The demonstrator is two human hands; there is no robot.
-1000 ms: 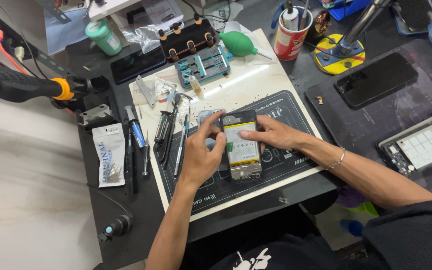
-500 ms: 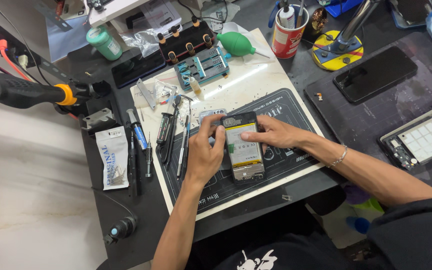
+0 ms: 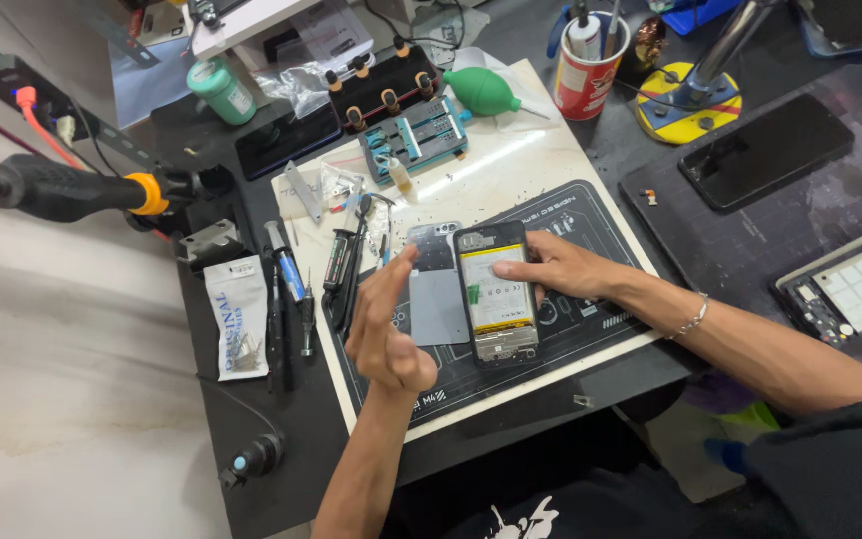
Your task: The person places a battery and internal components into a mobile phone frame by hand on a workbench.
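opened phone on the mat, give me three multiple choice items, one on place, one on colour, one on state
1. Where does the grey back cover lie relative to the opened phone?
A. at its left edge
B. on top of it
C. inside the red cup

2. What colour is the bulb of the air blower?
A. orange
B. green
C. white

3. What is the left hand doing?
A. pressing the phone flat
B. gripping a screwdriver
C. raised above the mat, holding nothing

Answers:
1. A, the cover lies flat on the mat beside the phone's left edge.
2. B, the bulb near the red cup is green.
3. C, its fingers are spread in the air, while the right hand rests against the phone.
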